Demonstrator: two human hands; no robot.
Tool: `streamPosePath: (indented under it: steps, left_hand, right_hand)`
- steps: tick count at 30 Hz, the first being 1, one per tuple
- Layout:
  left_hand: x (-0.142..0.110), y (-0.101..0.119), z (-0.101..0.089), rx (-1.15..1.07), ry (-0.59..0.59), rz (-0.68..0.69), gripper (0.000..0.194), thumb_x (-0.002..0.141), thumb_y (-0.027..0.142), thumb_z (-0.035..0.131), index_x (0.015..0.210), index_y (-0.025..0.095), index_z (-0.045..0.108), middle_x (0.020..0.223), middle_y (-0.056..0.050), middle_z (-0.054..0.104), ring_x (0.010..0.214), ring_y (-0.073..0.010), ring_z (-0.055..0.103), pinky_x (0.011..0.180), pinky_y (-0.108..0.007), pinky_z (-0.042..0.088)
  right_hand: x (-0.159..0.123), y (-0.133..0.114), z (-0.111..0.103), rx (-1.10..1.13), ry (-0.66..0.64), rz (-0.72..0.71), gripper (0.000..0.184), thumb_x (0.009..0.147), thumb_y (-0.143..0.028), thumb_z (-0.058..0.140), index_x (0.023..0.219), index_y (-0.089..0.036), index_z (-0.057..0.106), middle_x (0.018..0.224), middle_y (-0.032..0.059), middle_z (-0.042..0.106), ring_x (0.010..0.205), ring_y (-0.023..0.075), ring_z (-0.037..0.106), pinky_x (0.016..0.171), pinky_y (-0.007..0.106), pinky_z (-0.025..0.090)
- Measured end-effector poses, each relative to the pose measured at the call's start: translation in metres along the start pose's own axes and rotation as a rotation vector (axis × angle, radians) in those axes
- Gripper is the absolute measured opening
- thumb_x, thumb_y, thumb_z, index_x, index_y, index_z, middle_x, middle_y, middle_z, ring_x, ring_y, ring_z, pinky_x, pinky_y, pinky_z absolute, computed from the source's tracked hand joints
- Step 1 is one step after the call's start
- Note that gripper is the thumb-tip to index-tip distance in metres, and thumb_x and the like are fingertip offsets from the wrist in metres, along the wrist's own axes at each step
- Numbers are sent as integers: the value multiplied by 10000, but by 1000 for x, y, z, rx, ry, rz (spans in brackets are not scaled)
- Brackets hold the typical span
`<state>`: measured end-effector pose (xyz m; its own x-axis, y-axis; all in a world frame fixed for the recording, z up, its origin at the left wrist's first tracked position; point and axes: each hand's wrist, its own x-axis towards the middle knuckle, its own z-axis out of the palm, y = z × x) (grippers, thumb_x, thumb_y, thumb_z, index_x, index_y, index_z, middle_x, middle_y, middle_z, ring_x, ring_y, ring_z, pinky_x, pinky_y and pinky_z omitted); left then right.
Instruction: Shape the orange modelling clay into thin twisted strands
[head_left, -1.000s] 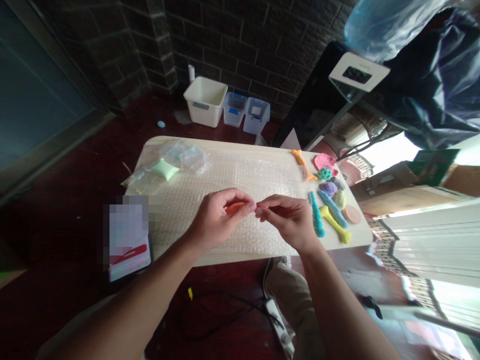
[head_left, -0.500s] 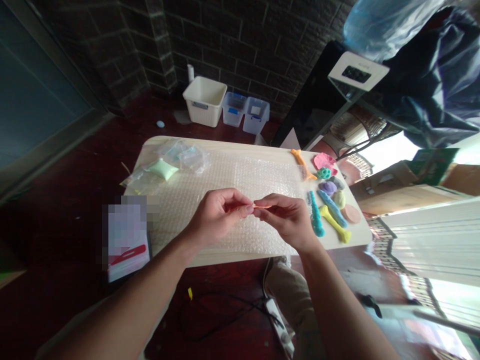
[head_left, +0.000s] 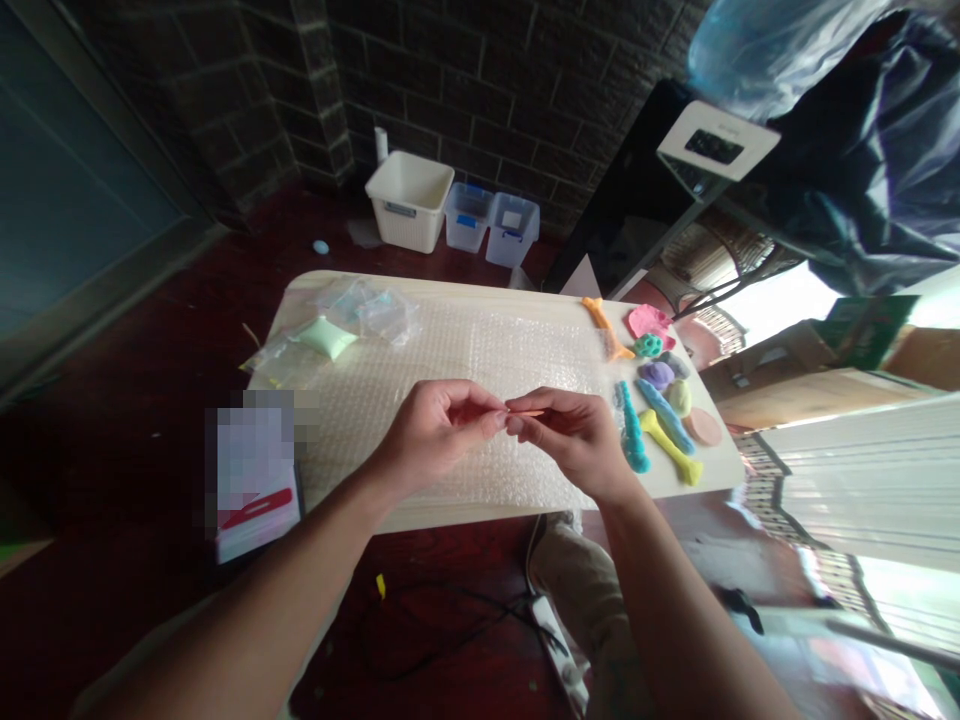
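Observation:
Over the middle of the table, my left hand and my right hand meet at the fingertips, both pinched closed. Between them is a thin orange piece of what looks like modelling clay, most of it hidden by the fingers. Its visible edge runs along my right thumb and forefinger. Beneath both hands lies a sheet of bubble wrap. Nearest to my right hand are a teal clay stick, a yellow bone-shaped clay piece and a blue clay roll.
At the table's right end lie an orange bone-shaped piece, a pink piece and several clay lumps. A pale green packet and clear plastic bags are at the left. A white basket stands on the floor behind.
The orange piece showed inside my left hand's curl a second ago; now its edge shows between my right thumb and forefinger. Both hands have stayed nearly in place.

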<state>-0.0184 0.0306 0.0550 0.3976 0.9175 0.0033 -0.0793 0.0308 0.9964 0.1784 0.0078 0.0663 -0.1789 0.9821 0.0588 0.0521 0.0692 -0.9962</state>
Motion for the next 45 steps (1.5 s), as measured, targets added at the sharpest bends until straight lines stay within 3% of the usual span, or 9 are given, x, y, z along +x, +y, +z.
streamPosePath:
  steps: [7, 12, 18, 27, 34, 37, 41, 45]
  left_hand:
    - [0, 0, 0, -25, -14, -20, 213, 818, 325, 792, 944, 155, 772, 904, -97, 803, 718, -171, 708, 515, -239, 507]
    - [-1, 1, -1, 44, 11, 30, 155, 844, 314, 770, 879, 164, 789, 884, -82, 797, 748, -169, 701, 518, -235, 500]
    - [-1, 1, -1, 29, 44, 27, 178, 830, 329, 783, 877, 158, 774, 832, -67, 776, 693, -150, 664, 517, -237, 496]
    - [-1, 0, 1, -25, 16, 15, 141, 834, 281, 764, 887, 150, 762, 847, -59, 772, 750, -152, 688, 558, -225, 511]
    - [-1, -1, -2, -61, -47, -73, 241, 842, 333, 774, 987, 151, 714, 886, -77, 786, 776, -168, 711, 526, -206, 475]
    - [-1, 0, -2, 25, -108, -84, 212, 891, 344, 718, 938, 140, 754, 882, -88, 787, 724, -145, 687, 513, -203, 452]
    - [-1, 1, 0, 63, -77, -46, 174, 893, 291, 699, 868, 132, 767, 793, -57, 763, 591, -92, 597, 522, -206, 447]
    - [0, 2, 1, 63, -72, -52, 166, 879, 271, 705, 832, 123, 764, 740, -43, 733, 554, -79, 556, 511, -205, 435]
  right_hand:
    - [-1, -2, -3, -61, 4, 4, 140, 829, -339, 843, 866, -204, 842, 740, 53, 760, 667, 164, 670, 634, 309, 568]
    - [-1, 0, -3, 83, 35, 51, 233, 801, -276, 865, 1022, -216, 825, 780, 46, 790, 677, 161, 697, 652, 309, 584]
    - [-1, 0, -4, 38, 40, 54, 96, 808, -278, 858, 830, -188, 832, 708, 55, 777, 637, 158, 694, 627, 302, 584]
    - [0, 1, -4, 118, 18, 90, 238, 760, -202, 889, 992, -223, 840, 879, 56, 825, 736, 149, 728, 707, 281, 604]
    - [0, 0, -4, 34, 13, 36, 79, 812, -242, 850, 861, -181, 842, 748, 57, 783, 647, 127, 662, 620, 260, 555]
    - [0, 0, -6, 68, 25, 59, 86, 811, -250, 853, 853, -179, 827, 727, 50, 771, 648, 126, 660, 613, 254, 541]
    - [0, 1, -7, 108, -9, 48, 145, 802, -242, 859, 934, -190, 828, 792, 53, 785, 697, 146, 685, 646, 281, 551]
    - [0, 2, -7, 1, -36, -21, 108, 819, -228, 847, 919, -186, 844, 822, 65, 785, 711, 149, 669, 661, 293, 544]
